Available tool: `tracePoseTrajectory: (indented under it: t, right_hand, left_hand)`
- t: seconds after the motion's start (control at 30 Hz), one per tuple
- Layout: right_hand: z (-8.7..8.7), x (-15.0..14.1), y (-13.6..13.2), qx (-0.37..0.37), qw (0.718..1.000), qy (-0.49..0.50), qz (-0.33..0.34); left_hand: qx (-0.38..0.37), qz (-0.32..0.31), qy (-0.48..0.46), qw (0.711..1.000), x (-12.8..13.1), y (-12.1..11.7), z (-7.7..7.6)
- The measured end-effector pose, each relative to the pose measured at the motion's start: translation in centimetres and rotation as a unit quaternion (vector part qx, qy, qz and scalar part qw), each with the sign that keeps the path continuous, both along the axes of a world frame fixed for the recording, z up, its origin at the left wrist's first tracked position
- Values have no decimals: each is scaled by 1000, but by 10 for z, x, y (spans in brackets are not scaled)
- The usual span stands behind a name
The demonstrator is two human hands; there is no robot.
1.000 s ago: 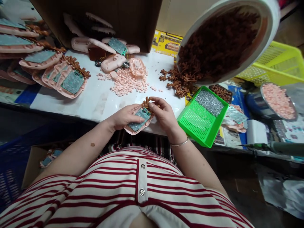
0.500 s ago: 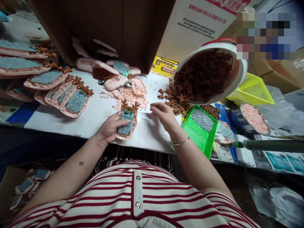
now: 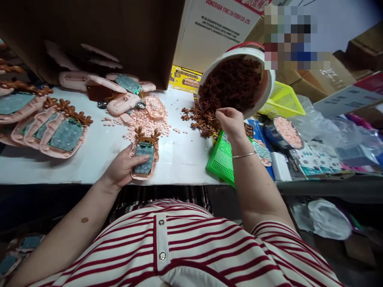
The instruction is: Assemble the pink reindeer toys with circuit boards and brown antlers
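Note:
My left hand (image 3: 121,165) grips a pink toy shell (image 3: 143,176) near the table's front edge, its thumb across the front. A green circuit board (image 3: 144,157) sits inside the shell, and two brown antlers stick up from its top. My right hand (image 3: 232,124) is at the lower lip of a white bucket (image 3: 271,85), fingers pinched together. Whether a small piece is between those fingertips is hidden. Brown antler pieces (image 3: 230,85) fill the tipped bucket and spill out in a heap (image 3: 205,124) beside the hand.
Small pink parts (image 3: 143,123) lie heaped behind the held shell. Finished-looking shells (image 3: 64,137) lean in a row at left. A cardboard box (image 3: 119,24) stands at the back. A green basket (image 3: 220,159) and a metal bowl (image 3: 287,131) of pink parts are at right.
My right hand has moved right and away from me, from beside the held shell to the bucket's mouth. My left hand still holds the shell. The view has turned to the right.

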State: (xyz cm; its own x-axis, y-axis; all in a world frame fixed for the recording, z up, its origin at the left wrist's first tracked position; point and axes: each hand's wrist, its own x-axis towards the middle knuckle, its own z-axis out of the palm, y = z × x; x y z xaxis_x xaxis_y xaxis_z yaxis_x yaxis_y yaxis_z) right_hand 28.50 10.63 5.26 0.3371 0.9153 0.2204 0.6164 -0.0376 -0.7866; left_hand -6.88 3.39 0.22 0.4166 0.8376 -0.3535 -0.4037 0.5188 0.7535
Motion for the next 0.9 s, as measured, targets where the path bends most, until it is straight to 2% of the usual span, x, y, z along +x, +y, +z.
tracePoseTrajectory:
  t: [0.07,0.13,0.2,0.3,0.37,0.47,0.53,0.6,0.7,0.8,0.9]
  right_hand:
    - [9,-13,-20,-15,1000,4,-24]
    - [13,-35,-43,-13,1000,10,-20]
    - [9,-59,-66,-27,999,23,38]
    - [-15,-92,-96,-59,984,-30,167]
    - [-36,-110,-109,-75,965,-27,249]
    - [-62,-126,-118,-79,950,-38,298]
    - [-71,-130,-119,-71,948,-53,304]
    - [-75,-130,-119,-60,948,-66,306]
    - [-76,-130,-119,-42,947,-72,311]
    - [-77,-132,-120,-20,946,-72,315]
    - [-80,-134,-121,5,947,-79,311]
  left_hand:
    - [11,6,10,1000,1,-4,2]
    - [28,18,29,999,0,-6,6]
    - [66,47,54,995,-9,-4,12]
    - [154,108,128,974,-36,4,27]
    - [219,174,204,938,-62,9,44]
    - [287,249,333,863,-105,20,74]
    - [307,257,433,807,-131,31,90]
    - [319,232,535,747,-149,43,101]
    - [281,191,622,705,-158,56,103]
    - [250,181,657,688,-150,56,97]
    - [269,155,661,683,-132,46,85]
